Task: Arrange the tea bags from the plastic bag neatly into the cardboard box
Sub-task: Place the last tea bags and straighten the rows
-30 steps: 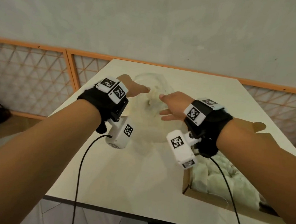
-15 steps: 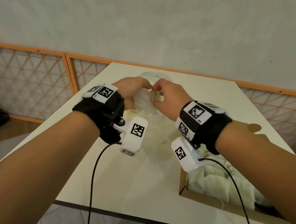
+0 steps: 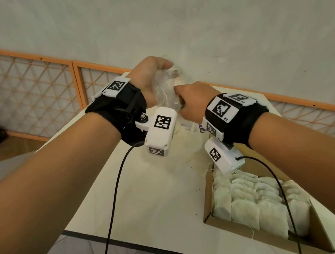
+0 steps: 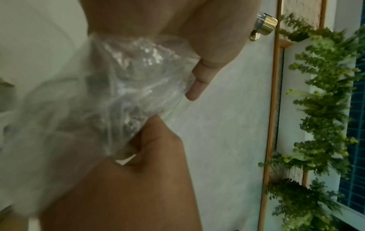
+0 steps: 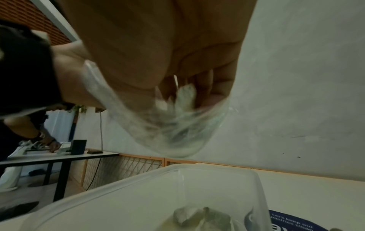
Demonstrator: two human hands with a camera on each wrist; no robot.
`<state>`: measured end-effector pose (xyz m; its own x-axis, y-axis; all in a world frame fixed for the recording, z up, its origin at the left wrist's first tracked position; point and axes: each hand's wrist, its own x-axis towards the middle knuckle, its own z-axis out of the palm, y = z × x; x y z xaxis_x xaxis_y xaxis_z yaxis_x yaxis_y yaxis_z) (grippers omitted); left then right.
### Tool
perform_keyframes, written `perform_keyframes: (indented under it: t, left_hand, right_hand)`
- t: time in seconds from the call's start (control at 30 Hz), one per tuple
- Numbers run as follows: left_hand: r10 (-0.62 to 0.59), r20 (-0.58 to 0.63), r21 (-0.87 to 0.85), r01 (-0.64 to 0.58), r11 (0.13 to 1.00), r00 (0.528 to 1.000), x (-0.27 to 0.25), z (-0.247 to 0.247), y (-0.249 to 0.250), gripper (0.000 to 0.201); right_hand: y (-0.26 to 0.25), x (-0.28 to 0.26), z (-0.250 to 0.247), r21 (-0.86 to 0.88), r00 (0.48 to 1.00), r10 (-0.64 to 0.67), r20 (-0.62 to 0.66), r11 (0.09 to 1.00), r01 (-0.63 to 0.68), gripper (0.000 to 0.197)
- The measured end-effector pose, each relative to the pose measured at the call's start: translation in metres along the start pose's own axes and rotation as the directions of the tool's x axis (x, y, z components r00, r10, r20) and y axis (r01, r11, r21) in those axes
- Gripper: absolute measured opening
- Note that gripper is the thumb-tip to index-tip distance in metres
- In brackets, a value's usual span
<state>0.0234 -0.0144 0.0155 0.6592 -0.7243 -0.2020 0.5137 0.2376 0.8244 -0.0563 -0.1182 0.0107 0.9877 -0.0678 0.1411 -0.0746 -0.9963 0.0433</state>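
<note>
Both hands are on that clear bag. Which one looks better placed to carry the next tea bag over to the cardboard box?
Probably the right hand: the cardboard box sits on its side of the table, just below its wrist. The left hand grips the plastic bag higher up, so it can hold it steady.

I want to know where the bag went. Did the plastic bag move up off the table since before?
Yes. The plastic bag was lifted up; both hands grip its top high against the wall, above the orange rail, and the tea bags hang below.
</note>
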Motion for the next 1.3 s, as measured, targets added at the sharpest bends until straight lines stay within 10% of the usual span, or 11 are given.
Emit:
perform_keyframes:
  t: [0.4,0.53,0.7,0.77,0.9,1.07,1.2,1.3]
  left_hand:
    - [0.237,0.011,0.173,-0.236,0.956,0.971,0.01,-0.007,-0.008,0.015]
    - [0.221,0.026,0.119,-0.222,0.968,0.975,0.009,-0.009,-0.016,0.015]
    - [0.278,-0.086,0.189,-0.259,0.947,0.957,0.016,-0.019,-0.018,0.012]
    - [0.341,-0.186,0.348,-0.263,0.9,0.921,0.017,-0.026,-0.02,0.008]
    - [0.44,-0.365,0.515,-0.216,0.83,0.82,0.013,-0.045,-0.024,0.033]
    - [0.42,-0.44,0.68,-0.011,0.733,0.793,0.013,-0.065,-0.025,0.038]
    - [0.273,-0.465,0.718,0.178,0.673,0.842,0.013,-0.081,-0.036,0.064]
    - [0.23,-0.389,0.846,0.246,0.473,0.892,0.016,-0.086,-0.04,0.055]
  right_hand:
    - [0.008,0.012,0.011,0.215,0.978,0.21,0.003,0.955,-0.205,0.034]
    - [0.015,0.017,0.009,0.188,0.972,0.131,0.193,0.968,-0.167,0.028]
    - [0.024,0.011,0.014,0.269,0.995,0.026,0.094,0.962,-0.05,0.026]
    - [0.031,0.009,0.019,0.556,0.994,0.108,0.021,0.825,-0.101,0.02]
    - [0.04,0.008,0.021,0.981,0.961,0.275,0.01,0.186,-0.063,0.021]
    - [0.046,0.033,0.01,0.998,0.89,0.452,0.057,-0.014,-0.057,0.019]
    - [0.049,0.061,0.024,0.839,0.868,0.445,0.219,0.369,-0.401,0.018]
    - [0.043,0.077,0.047,0.602,0.872,0.361,0.332,0.63,-0.49,0.016]
